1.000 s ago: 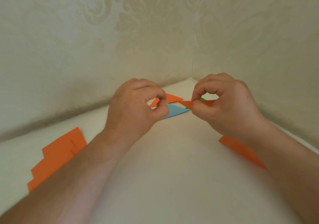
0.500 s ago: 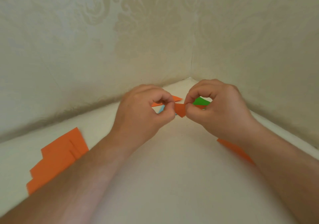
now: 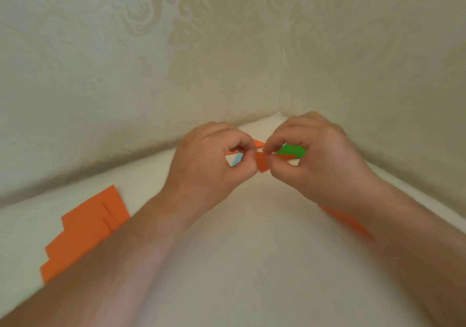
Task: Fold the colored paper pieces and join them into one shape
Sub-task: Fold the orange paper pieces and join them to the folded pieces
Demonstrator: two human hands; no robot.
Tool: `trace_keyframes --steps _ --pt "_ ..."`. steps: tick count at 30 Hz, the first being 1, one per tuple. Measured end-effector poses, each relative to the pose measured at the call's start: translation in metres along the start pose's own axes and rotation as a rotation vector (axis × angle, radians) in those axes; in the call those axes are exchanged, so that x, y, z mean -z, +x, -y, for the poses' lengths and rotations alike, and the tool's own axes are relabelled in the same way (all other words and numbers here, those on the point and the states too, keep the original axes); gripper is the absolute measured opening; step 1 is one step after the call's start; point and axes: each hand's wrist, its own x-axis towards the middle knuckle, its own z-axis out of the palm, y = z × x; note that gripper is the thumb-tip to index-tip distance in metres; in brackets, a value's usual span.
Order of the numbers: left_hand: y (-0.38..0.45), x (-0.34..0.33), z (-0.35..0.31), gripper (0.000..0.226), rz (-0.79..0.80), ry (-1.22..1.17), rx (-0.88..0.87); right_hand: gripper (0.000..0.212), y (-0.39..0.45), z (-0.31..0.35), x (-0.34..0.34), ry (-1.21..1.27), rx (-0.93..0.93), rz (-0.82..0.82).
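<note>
both hands, left hand point(image 3: 214, 160) and right hand point(image 3: 310, 160), pinch an orange piece point(image 3: 262, 164) between their fingertips, joining apparently midway. orange sheets point(image 3: 85, 231) lie unfolded behind the wrists.

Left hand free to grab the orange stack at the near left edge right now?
Probably not yet. The left hand pinches the folded paper piece together with the right hand. The orange stack lies uncovered beside the left forearm, so nothing blocks the way once that grip lets go.
</note>
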Motion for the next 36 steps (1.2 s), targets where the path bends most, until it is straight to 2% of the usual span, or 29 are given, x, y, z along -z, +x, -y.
trace_keyframes --steps 2,3,7,12,14,17,21,24,32,36 --pt "-0.002 0.001 -0.003 0.006 -0.016 -0.08 0.033 0.005 -0.001 0.001 -0.002 0.043 -0.053 0.013" --pt "-0.003 0.001 -0.005 0.004 -0.022 -0.141 0.072 0.009 0.0 0.001 -0.001 0.098 -0.107 0.005" --pt "-0.004 -0.002 -0.007 0.017 -0.011 -0.325 0.259 0.018 0.001 -0.001 0.0 0.301 -0.301 0.04" --pt "-0.001 -0.001 -0.001 0.008 -0.01 -0.454 0.344 0.023 0.002 0.001 -0.003 0.402 -0.365 0.042" --pt "-0.002 -0.003 -0.004 0.013 0.006 -0.496 0.357 0.022 0.002 0.003 -0.003 0.419 -0.362 0.06" --pt "-0.003 -0.005 -0.007 0.025 0.018 -0.49 0.35 0.016 0.0 0.004 -0.005 0.416 -0.354 0.079" --pt "-0.006 -0.004 -0.008 0.013 0.092 -0.408 0.295 0.01 0.0 0.003 -0.002 0.357 -0.302 0.044" --pt "-0.008 0.0 -0.013 0.015 0.133 -0.324 0.273 0.012 0.0 0.003 0.0 0.304 -0.264 0.037" --pt "-0.006 0.005 -0.015 0.011 0.13 -0.254 0.21 0.021 0.0 0.006 0.003 0.274 -0.245 0.044" --pt "-0.006 0.003 -0.015 0.013 0.117 -0.234 0.149 0.012 0.0 0.006 0.004 0.25 -0.208 0.057"
